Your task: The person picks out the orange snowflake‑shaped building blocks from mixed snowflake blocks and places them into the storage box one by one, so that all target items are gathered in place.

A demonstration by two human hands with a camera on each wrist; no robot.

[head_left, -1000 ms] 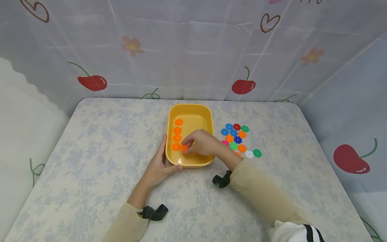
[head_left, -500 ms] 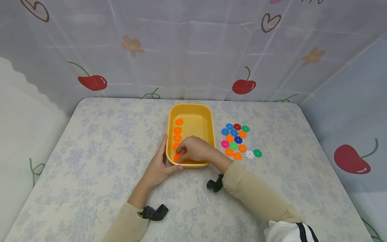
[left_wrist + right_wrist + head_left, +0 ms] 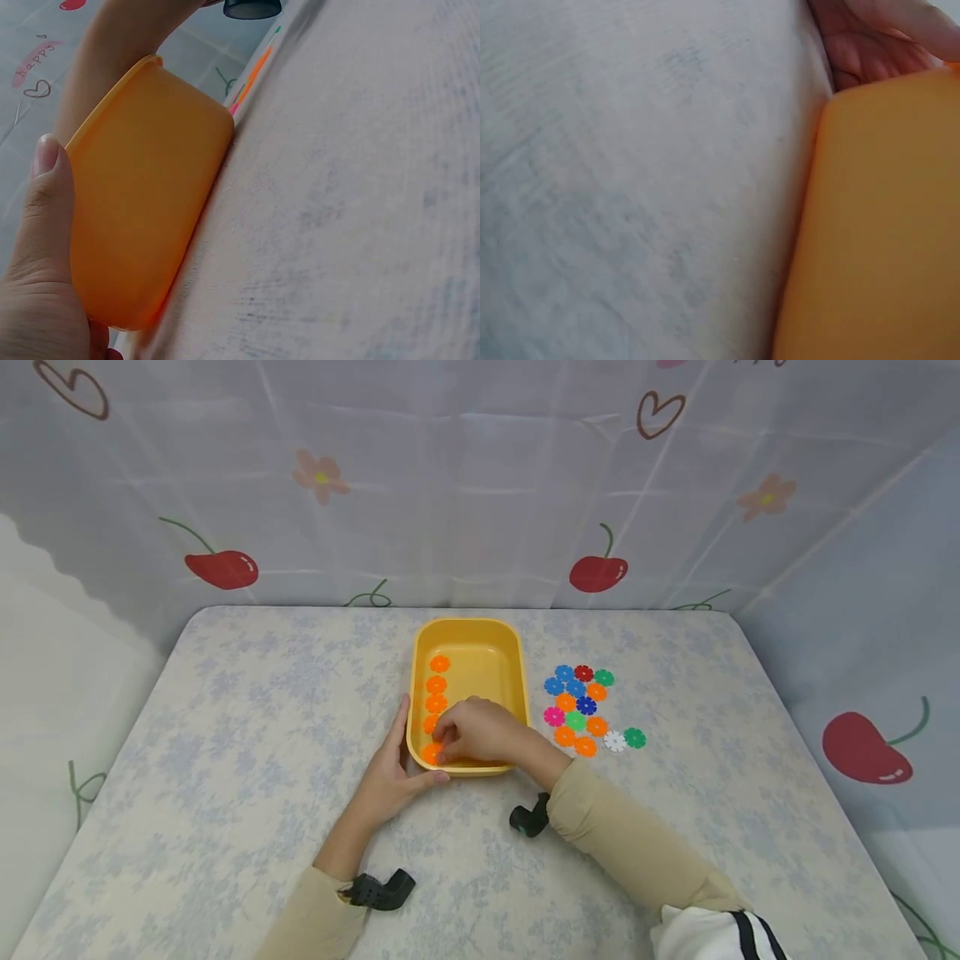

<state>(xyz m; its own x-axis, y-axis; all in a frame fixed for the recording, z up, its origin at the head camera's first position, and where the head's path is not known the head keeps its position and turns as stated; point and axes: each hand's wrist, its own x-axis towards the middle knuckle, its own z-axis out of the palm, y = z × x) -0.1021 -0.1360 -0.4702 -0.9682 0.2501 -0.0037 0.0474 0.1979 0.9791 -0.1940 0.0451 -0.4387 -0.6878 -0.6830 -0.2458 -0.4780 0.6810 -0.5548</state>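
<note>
My left hand (image 3: 386,783) holds the near left corner of a yellow plastic tray (image 3: 521,664), thumb along its front wall and fingers along its left side. In the left wrist view that thumb (image 3: 46,202) lies against the tray's outer wall (image 3: 154,202). My right hand (image 3: 480,731) reaches inside the tray. Its thumb and index finger are at an orange flower-shaped disc (image 3: 430,752) in the near left corner. Several like orange discs (image 3: 436,684) lie in a column up the tray's left side. The right wrist view shows mainly the tray's outer wall (image 3: 885,225).
Right of the tray lies a loose group of flower-shaped discs, among them a blue disc (image 3: 564,673), a red disc (image 3: 583,673), a pink disc (image 3: 554,717) and a white disc (image 3: 615,742). A printed curtain (image 3: 465,485) hangs behind the table (image 3: 247,735).
My right hand has moved an orange disc toward the tray's near left corner, below the column, and has stayed there over the last half second. The left hand keeps its hold.
</note>
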